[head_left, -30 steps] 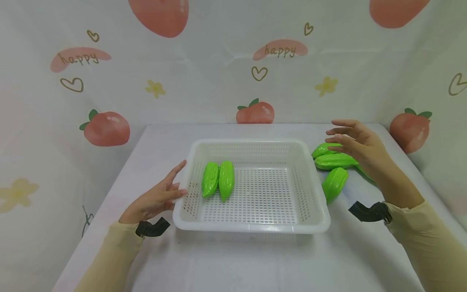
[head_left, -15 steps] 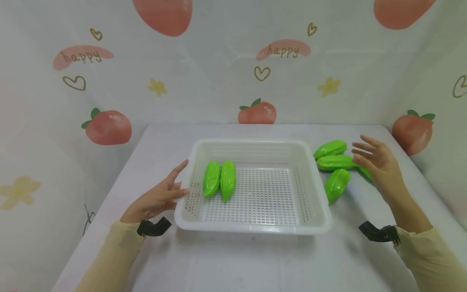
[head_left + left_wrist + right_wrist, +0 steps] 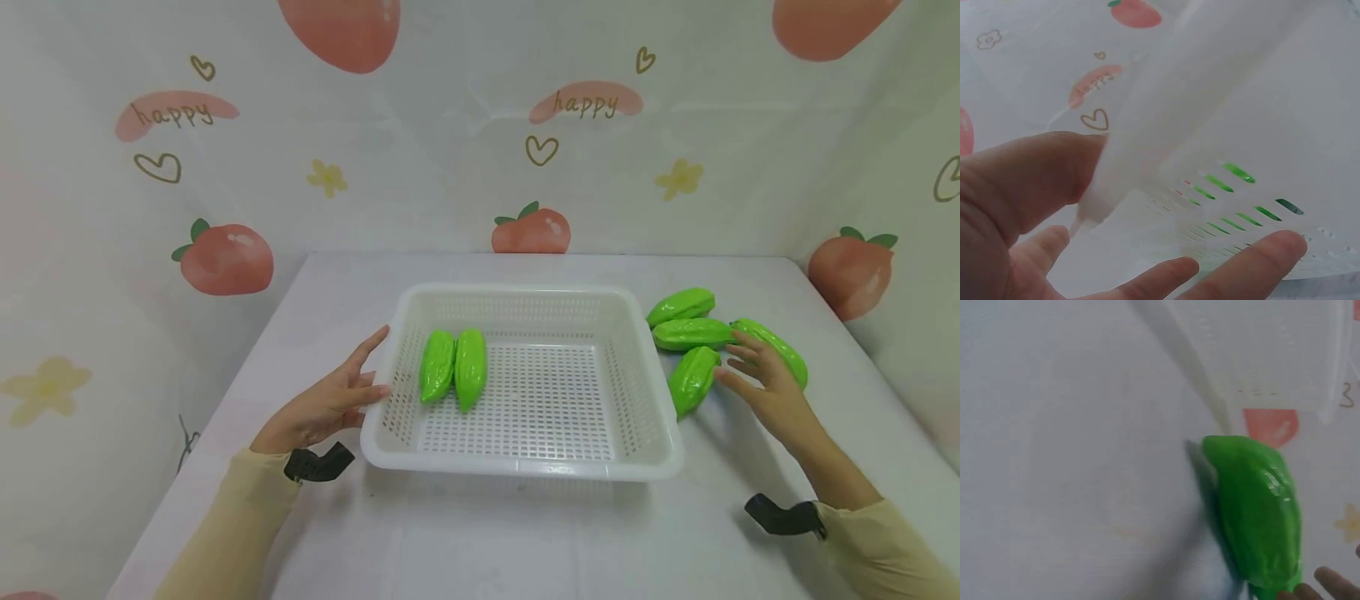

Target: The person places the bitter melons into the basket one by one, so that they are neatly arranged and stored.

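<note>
A white plastic basket (image 3: 525, 467) with a perforated bottom and sides stands in the middle of the head view. Two glossy green bitter melons (image 3: 470, 367) lie side by side at its left. My left hand (image 3: 322, 408) rests at the basket's left rim, its fingers spread and extended; the left wrist view has the thumb (image 3: 1054, 175) at the rim and fingers along the outer wall. My right hand (image 3: 772, 400), fingers loosely bent and holding nothing, is just right of the nearest loose bitter melon (image 3: 693, 379). Its fingertips (image 3: 1335, 584) enter the right wrist view beside that melon.
Right of the basket, two more bitter melons (image 3: 690, 333) lie close together near its side. Another bitter melon (image 3: 780, 354) lies farther right, partly behind my right hand. A white printed cloth (image 3: 420, 150) hangs behind the table (image 3: 525, 542).
My right hand has come down and nearer, from above the far bitter melons to beside the nearest loose one. My left hand has stayed at the basket's rim.
</note>
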A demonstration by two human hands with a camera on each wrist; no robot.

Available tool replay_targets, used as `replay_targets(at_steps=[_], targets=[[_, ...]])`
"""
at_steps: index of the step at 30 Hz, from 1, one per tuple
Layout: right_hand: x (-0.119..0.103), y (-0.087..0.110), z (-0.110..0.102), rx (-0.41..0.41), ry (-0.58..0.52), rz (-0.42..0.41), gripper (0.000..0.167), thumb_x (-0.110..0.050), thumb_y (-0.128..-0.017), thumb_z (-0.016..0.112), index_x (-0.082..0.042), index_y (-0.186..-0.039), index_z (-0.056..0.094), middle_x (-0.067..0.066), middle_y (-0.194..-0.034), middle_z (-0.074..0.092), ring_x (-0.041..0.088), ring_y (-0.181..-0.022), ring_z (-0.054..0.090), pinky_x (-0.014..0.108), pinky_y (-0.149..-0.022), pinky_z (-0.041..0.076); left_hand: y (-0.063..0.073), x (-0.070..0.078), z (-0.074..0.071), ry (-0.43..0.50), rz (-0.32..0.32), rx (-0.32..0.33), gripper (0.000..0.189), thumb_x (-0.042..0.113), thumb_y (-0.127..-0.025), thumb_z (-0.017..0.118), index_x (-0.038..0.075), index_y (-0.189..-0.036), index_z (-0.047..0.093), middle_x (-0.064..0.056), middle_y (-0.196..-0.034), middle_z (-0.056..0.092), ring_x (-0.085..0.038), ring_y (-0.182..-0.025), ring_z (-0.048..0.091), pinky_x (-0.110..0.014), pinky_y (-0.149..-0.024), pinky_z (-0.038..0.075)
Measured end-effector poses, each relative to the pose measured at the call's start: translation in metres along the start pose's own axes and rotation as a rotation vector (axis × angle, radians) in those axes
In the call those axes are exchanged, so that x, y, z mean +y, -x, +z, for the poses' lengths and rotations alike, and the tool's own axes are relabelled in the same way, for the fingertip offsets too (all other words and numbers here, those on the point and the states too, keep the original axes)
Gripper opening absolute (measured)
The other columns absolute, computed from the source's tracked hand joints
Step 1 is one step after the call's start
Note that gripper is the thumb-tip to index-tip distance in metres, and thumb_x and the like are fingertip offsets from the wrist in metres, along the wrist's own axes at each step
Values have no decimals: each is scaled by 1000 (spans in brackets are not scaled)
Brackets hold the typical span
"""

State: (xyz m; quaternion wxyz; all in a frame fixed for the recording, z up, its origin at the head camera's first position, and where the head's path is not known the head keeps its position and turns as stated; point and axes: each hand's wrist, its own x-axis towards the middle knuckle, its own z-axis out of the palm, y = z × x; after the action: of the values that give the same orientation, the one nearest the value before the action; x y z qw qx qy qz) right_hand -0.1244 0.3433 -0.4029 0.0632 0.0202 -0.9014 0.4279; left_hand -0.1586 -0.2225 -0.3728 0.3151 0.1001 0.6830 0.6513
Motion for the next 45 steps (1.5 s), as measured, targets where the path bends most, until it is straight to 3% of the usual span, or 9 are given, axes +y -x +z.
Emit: replay_targets(at_steps=[2,3,6,9,23,34,45], targets=[[2,-1,2,-44,10,42,72,-22,-98,57,1,-152,15,38,-142,33,51,-127,39,7,-71,36,0,0,0,1,-1,2,90,10,-97,58,48,-151,-3,-27,-146,39,-34,-108,64,-52,-84,55],[2,-2,3,-62,-1,62,74,-22,-98,57,2,-152,13,40,-143,30,60,-125,35,13,-77,42,0,1,0,3,-2,3,90,10,-97,58,48,-151,-3,-27,-146,39,-34,-108,64,-52,-84,54],[2,-5,5,-114,-24,129,80,-26,-98,56,4,-152,5,44,-144,21,65,-125,29,42,-95,49,0,1,1,7,-7,7,90,10,-97,58,48,-151,-2,-26,-146,39,-35,-108,63,-52,-84,54],[3,-9,6,-170,-51,196,85,-31,-99,54,4,-152,-3,46,-145,13,66,-128,23,72,-98,30,-1,2,1,11,-11,11,90,10,-96,59,48,-151,-2,-26,-146,39,-35,-109,63,-52,-84,54],[9,-19,9,-295,14,299,95,-43,-99,51,11,-148,-10,47,-146,10,61,-133,19,70,-104,26,1,2,0,9,-15,16,89,10,-96,59,47,-152,0,-24,-144,42,-31,-105,65,-41,-83,57],[14,-26,8,-353,-5,292,93,-37,-98,55,17,-146,-4,46,-145,13,61,-132,19,70,-104,26,2,1,1,-10,-28,30,87,12,-97,59,48,-151,1,-22,-140,46,-27,-101,65,-32,-77,58],[13,-19,11,-231,-72,305,97,-34,-94,63,12,-148,-4,45,-147,10,60,-132,22,68,-104,28,2,2,1,6,-19,18,88,10,-97,58,48,-152,0,-24,-144,41,-33,-107,64,-43,-84,56]])
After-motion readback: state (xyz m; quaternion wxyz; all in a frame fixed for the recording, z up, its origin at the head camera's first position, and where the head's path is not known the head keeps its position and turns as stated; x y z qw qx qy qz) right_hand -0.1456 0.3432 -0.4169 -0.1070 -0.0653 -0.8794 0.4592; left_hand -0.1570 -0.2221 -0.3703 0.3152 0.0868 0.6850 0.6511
